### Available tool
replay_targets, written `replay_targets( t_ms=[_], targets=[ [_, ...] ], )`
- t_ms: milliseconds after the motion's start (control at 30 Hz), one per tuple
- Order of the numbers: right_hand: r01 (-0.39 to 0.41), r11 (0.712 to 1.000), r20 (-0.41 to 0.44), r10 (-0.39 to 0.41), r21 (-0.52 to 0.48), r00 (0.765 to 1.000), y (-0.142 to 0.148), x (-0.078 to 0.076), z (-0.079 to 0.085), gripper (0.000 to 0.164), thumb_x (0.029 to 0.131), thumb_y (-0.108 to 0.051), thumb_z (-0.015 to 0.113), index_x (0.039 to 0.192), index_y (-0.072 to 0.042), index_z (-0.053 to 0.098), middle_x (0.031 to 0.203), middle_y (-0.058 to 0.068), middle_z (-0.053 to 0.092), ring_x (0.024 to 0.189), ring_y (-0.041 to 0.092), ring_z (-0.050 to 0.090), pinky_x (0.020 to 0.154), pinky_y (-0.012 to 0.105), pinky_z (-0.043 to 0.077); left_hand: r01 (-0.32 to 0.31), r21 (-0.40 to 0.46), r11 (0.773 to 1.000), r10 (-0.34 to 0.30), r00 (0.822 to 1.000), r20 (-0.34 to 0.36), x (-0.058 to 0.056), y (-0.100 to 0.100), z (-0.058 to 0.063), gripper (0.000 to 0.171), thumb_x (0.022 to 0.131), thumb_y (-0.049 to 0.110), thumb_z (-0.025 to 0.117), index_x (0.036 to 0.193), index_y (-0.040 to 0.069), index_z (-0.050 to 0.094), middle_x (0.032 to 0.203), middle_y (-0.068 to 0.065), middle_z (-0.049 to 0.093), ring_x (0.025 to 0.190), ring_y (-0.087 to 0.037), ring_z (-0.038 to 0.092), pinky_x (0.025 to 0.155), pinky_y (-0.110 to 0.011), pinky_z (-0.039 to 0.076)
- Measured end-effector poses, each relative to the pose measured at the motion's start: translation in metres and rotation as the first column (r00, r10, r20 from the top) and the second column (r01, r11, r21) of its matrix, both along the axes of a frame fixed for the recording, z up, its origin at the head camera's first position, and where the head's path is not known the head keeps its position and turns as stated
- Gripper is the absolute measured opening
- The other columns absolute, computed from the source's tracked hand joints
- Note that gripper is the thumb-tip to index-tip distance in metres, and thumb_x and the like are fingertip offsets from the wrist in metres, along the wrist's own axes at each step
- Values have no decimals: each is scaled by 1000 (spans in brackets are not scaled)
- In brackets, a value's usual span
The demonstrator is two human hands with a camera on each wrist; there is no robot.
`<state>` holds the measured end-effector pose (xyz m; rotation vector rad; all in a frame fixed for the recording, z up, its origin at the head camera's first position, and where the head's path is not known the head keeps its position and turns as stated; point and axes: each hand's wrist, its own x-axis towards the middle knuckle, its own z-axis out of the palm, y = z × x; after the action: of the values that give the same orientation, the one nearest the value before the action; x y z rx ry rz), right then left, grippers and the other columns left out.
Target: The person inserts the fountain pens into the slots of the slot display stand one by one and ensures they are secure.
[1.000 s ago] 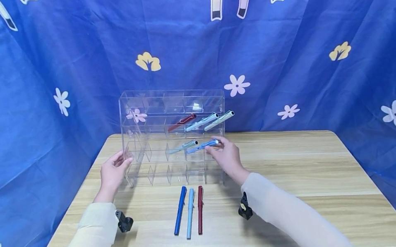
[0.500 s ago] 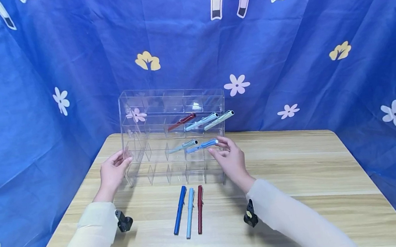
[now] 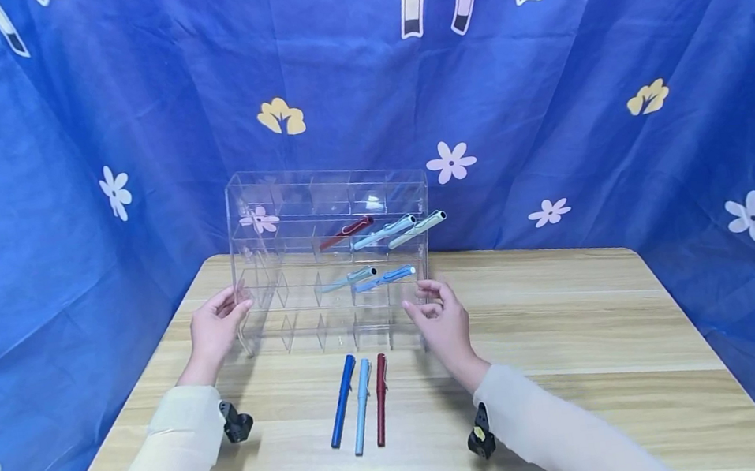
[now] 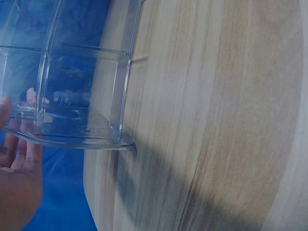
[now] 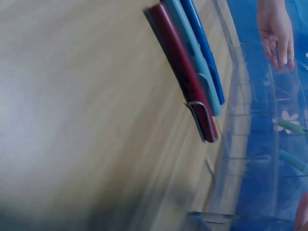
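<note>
The right hand (image 3: 442, 322) has just slipped off the bright blue pen (image 3: 386, 278), fingers loosely bent, no pen between them; the clear rack (image 3: 231, 243) carries it alone now! The left hand (image 3: 214, 333) grips its left side, while three loose pens (image 3: 363, 407) lie nearer, on the table (image 3: 575, 321).

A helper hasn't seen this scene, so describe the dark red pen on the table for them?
On the wooden table stands a clear rack; in front of it lie three pens. The dark red pen is the rightmost, and the only one that isn't blue.
</note>
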<state>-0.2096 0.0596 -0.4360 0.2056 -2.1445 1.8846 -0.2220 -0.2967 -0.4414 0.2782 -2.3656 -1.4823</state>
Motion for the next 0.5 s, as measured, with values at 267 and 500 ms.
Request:
replay_targets(
  t_ms=[267, 500],
  targets=[
    [-35, 999, 48, 34, 38, 998, -1, 11, -12, 40, 82, -12, 76, 117, -3, 57, 105, 14, 63, 74, 18, 62, 58, 22, 55, -3, -2, 1000, 3, 1000, -4, 0, 0, -1, 46, 92, 15, 65, 132, -5, 53, 123, -24, 58, 111, -23, 57, 83, -7, 46],
    [-73, 996, 126, 66, 56, 990, -3, 19, -23, 39, 82, -15, 76, 115, -2, 58, 104, 14, 64, 73, 15, 61, 64, 23, 55, 8, 11, 1000, -8, 1000, -11, 0, -1, -1, 46, 93, 13, 64, 133, -6, 51, 124, -25, 57, 117, -37, 52, 83, -7, 46]
  ],
)
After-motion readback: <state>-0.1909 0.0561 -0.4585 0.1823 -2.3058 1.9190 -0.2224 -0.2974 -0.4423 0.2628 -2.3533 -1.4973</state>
